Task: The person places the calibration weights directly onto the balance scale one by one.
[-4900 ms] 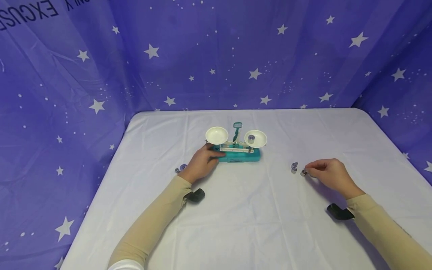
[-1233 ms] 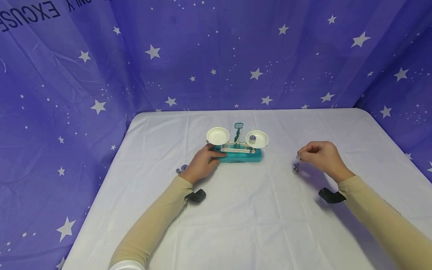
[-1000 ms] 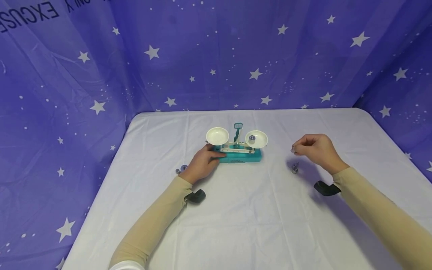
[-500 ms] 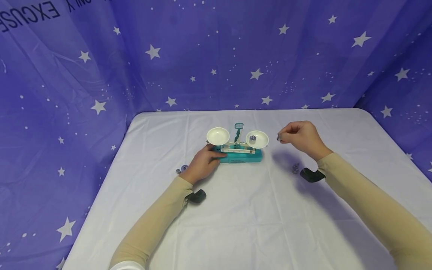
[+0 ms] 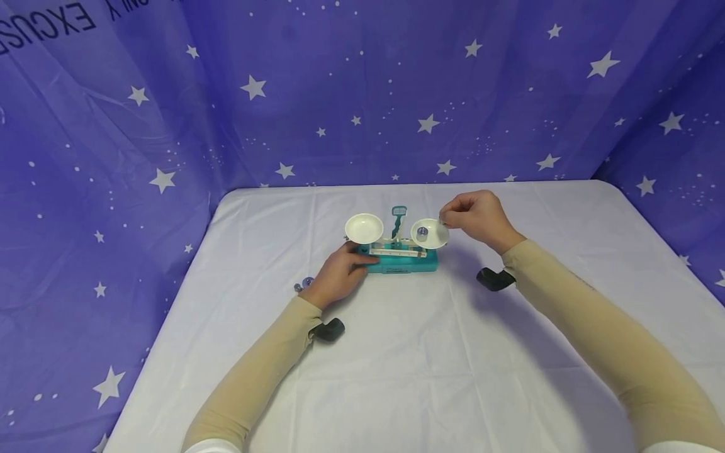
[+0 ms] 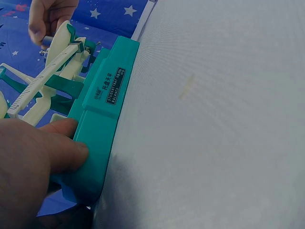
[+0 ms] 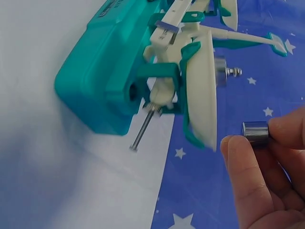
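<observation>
A teal balance scale with two white pans stands at mid-table. My left hand grips the left end of its base, the thumb against the front side in the left wrist view. My right hand is at the outer edge of the right pan, pinching a small shiny metal weight between thumb and fingertips. In the right wrist view this weight is apart from the pan. One knobbed metal weight stands in the right pan. Nothing lies in the left pan.
Two small weights, one a larger knobbed weight, are on the white tablecloth by my left wrist. A black wrist device hangs under each forearm; the right one covers where other weights stood. A purple starry curtain surrounds the table.
My right hand has picked up a weight from the group on the right and carried it left and away from me to the right pan. My left hand keeps its place on the base.
</observation>
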### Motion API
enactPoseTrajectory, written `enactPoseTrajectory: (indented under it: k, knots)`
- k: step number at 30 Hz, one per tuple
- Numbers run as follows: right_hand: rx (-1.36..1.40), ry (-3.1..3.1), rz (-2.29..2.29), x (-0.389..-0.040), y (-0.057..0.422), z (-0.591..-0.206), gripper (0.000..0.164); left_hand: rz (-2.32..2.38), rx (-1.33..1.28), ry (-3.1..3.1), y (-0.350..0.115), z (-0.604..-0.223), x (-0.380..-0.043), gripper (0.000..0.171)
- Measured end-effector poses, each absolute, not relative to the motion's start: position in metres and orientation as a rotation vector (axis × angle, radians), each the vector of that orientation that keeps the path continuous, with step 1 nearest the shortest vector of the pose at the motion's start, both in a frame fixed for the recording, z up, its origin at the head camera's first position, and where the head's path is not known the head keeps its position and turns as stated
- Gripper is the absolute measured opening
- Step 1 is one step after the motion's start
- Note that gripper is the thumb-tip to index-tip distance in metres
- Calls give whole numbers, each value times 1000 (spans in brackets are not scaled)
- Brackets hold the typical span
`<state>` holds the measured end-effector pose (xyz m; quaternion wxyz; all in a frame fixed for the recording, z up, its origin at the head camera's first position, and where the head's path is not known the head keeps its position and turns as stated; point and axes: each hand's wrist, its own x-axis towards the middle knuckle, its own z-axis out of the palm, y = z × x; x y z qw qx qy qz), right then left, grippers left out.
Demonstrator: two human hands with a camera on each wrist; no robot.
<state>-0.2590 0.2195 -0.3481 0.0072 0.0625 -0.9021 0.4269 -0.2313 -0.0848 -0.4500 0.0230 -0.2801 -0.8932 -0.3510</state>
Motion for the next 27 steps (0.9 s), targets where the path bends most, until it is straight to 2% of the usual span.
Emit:
enactPoseTrajectory:
  k: [27]
  knots:
    - [257,-2900,1233,-267,190,-357,18,-1095,-851,-2771,-85,-451,-231,30]
